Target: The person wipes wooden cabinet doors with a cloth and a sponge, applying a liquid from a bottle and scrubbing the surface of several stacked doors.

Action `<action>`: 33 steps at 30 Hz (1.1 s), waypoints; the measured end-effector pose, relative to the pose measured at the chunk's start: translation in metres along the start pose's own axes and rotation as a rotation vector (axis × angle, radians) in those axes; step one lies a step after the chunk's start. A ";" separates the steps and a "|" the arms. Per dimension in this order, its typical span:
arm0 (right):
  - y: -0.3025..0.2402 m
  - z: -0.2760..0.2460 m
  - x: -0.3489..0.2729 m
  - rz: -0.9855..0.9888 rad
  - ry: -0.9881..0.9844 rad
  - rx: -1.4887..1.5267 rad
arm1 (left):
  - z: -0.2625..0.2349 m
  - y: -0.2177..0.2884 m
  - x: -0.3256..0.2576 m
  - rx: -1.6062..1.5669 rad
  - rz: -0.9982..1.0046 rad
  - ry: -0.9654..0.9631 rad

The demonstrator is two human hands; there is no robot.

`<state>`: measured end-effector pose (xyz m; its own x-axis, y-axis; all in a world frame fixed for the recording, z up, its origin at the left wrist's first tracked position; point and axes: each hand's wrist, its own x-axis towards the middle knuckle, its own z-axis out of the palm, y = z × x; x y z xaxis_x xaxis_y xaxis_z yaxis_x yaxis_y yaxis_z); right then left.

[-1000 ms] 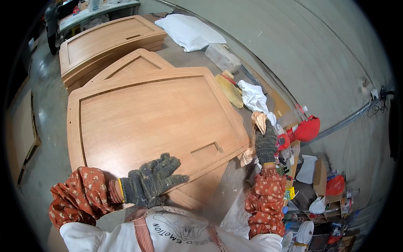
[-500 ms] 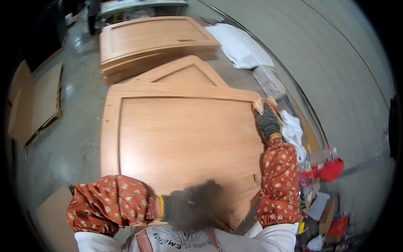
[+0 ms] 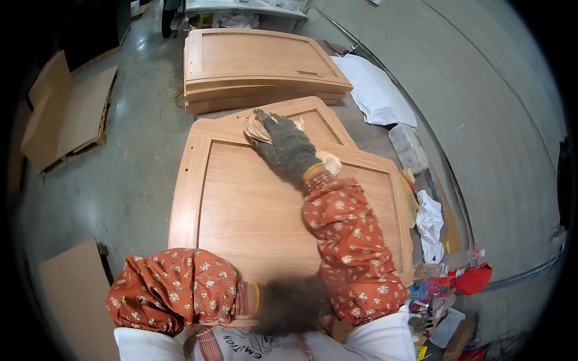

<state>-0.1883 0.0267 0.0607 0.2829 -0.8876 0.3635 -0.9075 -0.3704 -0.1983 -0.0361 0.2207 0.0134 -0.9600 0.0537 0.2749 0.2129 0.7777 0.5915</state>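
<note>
A light wood panel (image 3: 259, 204) with a raised frame lies flat in front of me. My right hand (image 3: 283, 147), in a dark grey knit glove, presses a crumpled beige cloth (image 3: 259, 129) onto the panel's far frame, left of its middle. Loose ends of the cloth stick out beside the fingers and near the wrist. My left hand (image 3: 292, 304), also in a dark glove, is at the panel's near edge, close to my body. Motion smears its fingers, so their shape and any hold are hidden. A second panel (image 3: 322, 117) shows from under the far edge.
Beyond lies a stack of similar panels (image 3: 259, 57). A white sheet (image 3: 376, 90), a clear plastic box (image 3: 409, 147) and a white cloth (image 3: 429, 222) line the right side. Bottles and a red object (image 3: 474, 279) crowd the lower right. Cardboard (image 3: 78, 114) stands on the floor at left.
My right hand has moved left with the cloth, from the panel's far right corner along its far frame. My left hand remains near the close edge, blurred. The whole view has shifted somewhat.
</note>
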 end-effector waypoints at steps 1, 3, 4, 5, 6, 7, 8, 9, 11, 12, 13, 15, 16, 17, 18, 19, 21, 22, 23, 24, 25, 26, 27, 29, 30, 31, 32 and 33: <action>-0.009 0.001 0.003 -0.044 -0.001 -0.009 | -0.006 -0.003 -0.002 0.036 -0.026 0.011; 0.017 -0.013 -0.022 0.056 -0.051 -0.035 | -0.031 -0.010 -0.013 0.146 -0.081 0.022; 0.037 -0.018 -0.037 0.071 -0.011 -0.037 | -0.051 -0.014 -0.028 0.250 -0.155 0.075; 0.052 -0.033 -0.051 0.162 -0.036 -0.029 | -0.069 -0.017 -0.054 0.356 -0.224 0.174; 0.095 -0.041 -0.074 0.097 -0.107 -0.304 | -0.085 -0.021 -0.080 0.494 -0.282 0.438; 0.114 -0.056 -0.084 0.336 -0.176 -0.191 | -0.102 -0.021 -0.099 0.574 -0.487 0.490; 0.137 -0.060 -0.095 0.449 -0.291 -0.427 | -0.113 -0.022 -0.111 0.650 -0.684 0.532; 0.124 -0.058 -0.090 0.488 -0.276 -0.409 | -0.101 -0.034 -0.126 0.303 -0.820 0.694; 0.103 -0.043 -0.079 0.308 -0.236 -0.512 | -0.089 -0.043 -0.134 -0.143 -0.875 0.898; 0.101 -0.029 -0.075 0.095 -0.216 -0.628 | -0.088 -0.047 -0.134 -0.106 -0.837 0.905; 0.083 -0.013 -0.062 0.033 -0.100 -0.453 | -0.084 -0.052 -0.138 -0.073 -0.800 0.905; 0.004 0.010 -0.023 0.082 0.028 -0.124 | -0.080 -0.056 -0.143 -0.053 -0.778 0.898; -0.024 0.018 -0.004 -0.046 0.024 -0.211 | -0.082 -0.055 -0.142 -0.065 -0.780 0.887; -0.045 0.038 0.011 -0.066 0.038 -0.256 | -0.083 -0.058 -0.140 -0.078 -0.779 0.874; -0.060 0.048 0.022 -0.098 0.051 -0.294 | -0.081 -0.059 -0.140 -0.091 -0.762 0.892; -0.058 0.042 0.025 -0.143 0.021 -0.260 | -0.079 -0.060 -0.141 -0.104 -0.746 0.910; -0.052 0.031 0.027 -0.236 -0.045 -0.175 | -0.078 -0.058 -0.140 -0.171 -0.732 0.962; -0.048 0.020 0.022 -0.132 -0.080 -0.054 | -0.077 -0.056 -0.144 -0.192 -0.753 0.978; -0.025 0.013 0.007 -0.072 -0.057 -0.066 | -0.076 -0.056 -0.145 -0.217 -0.768 0.994; -0.011 -0.002 -0.007 -0.007 -0.027 -0.045 | -0.073 -0.056 -0.149 -0.244 -0.793 1.019; 0.032 -0.018 -0.026 -0.015 -0.133 -0.254 | -0.073 -0.057 -0.144 -0.196 -0.793 0.997; 0.116 -0.023 -0.065 -0.110 -0.023 -0.430 | -0.073 -0.057 -0.134 -0.211 -0.754 0.986; 0.112 -0.041 -0.065 0.088 -0.159 -0.241 | -0.071 -0.058 -0.144 -0.194 -0.777 1.000; 0.129 -0.043 -0.077 0.466 -0.183 -0.535 | -0.075 -0.056 -0.140 -0.184 -0.777 0.984; 0.125 -0.039 -0.069 0.331 -0.143 -0.460 | -0.077 -0.054 -0.140 -0.187 -0.771 0.992; 0.112 -0.030 -0.064 0.207 -0.104 -0.381 | -0.077 -0.053 -0.140 -0.192 -0.764 0.989; 0.099 -0.019 -0.060 0.088 -0.065 -0.302 | -0.077 -0.053 -0.140 -0.199 -0.754 0.984; 0.067 0.001 -0.041 0.010 -0.049 -0.284 | -0.074 -0.054 -0.142 -0.204 -0.771 0.982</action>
<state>-0.2602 0.0382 0.0314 0.2822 -0.9056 0.3167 -0.9589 -0.2764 0.0641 0.1020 0.1249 -0.0009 -0.3269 -0.9234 0.2010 -0.2320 0.2846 0.9302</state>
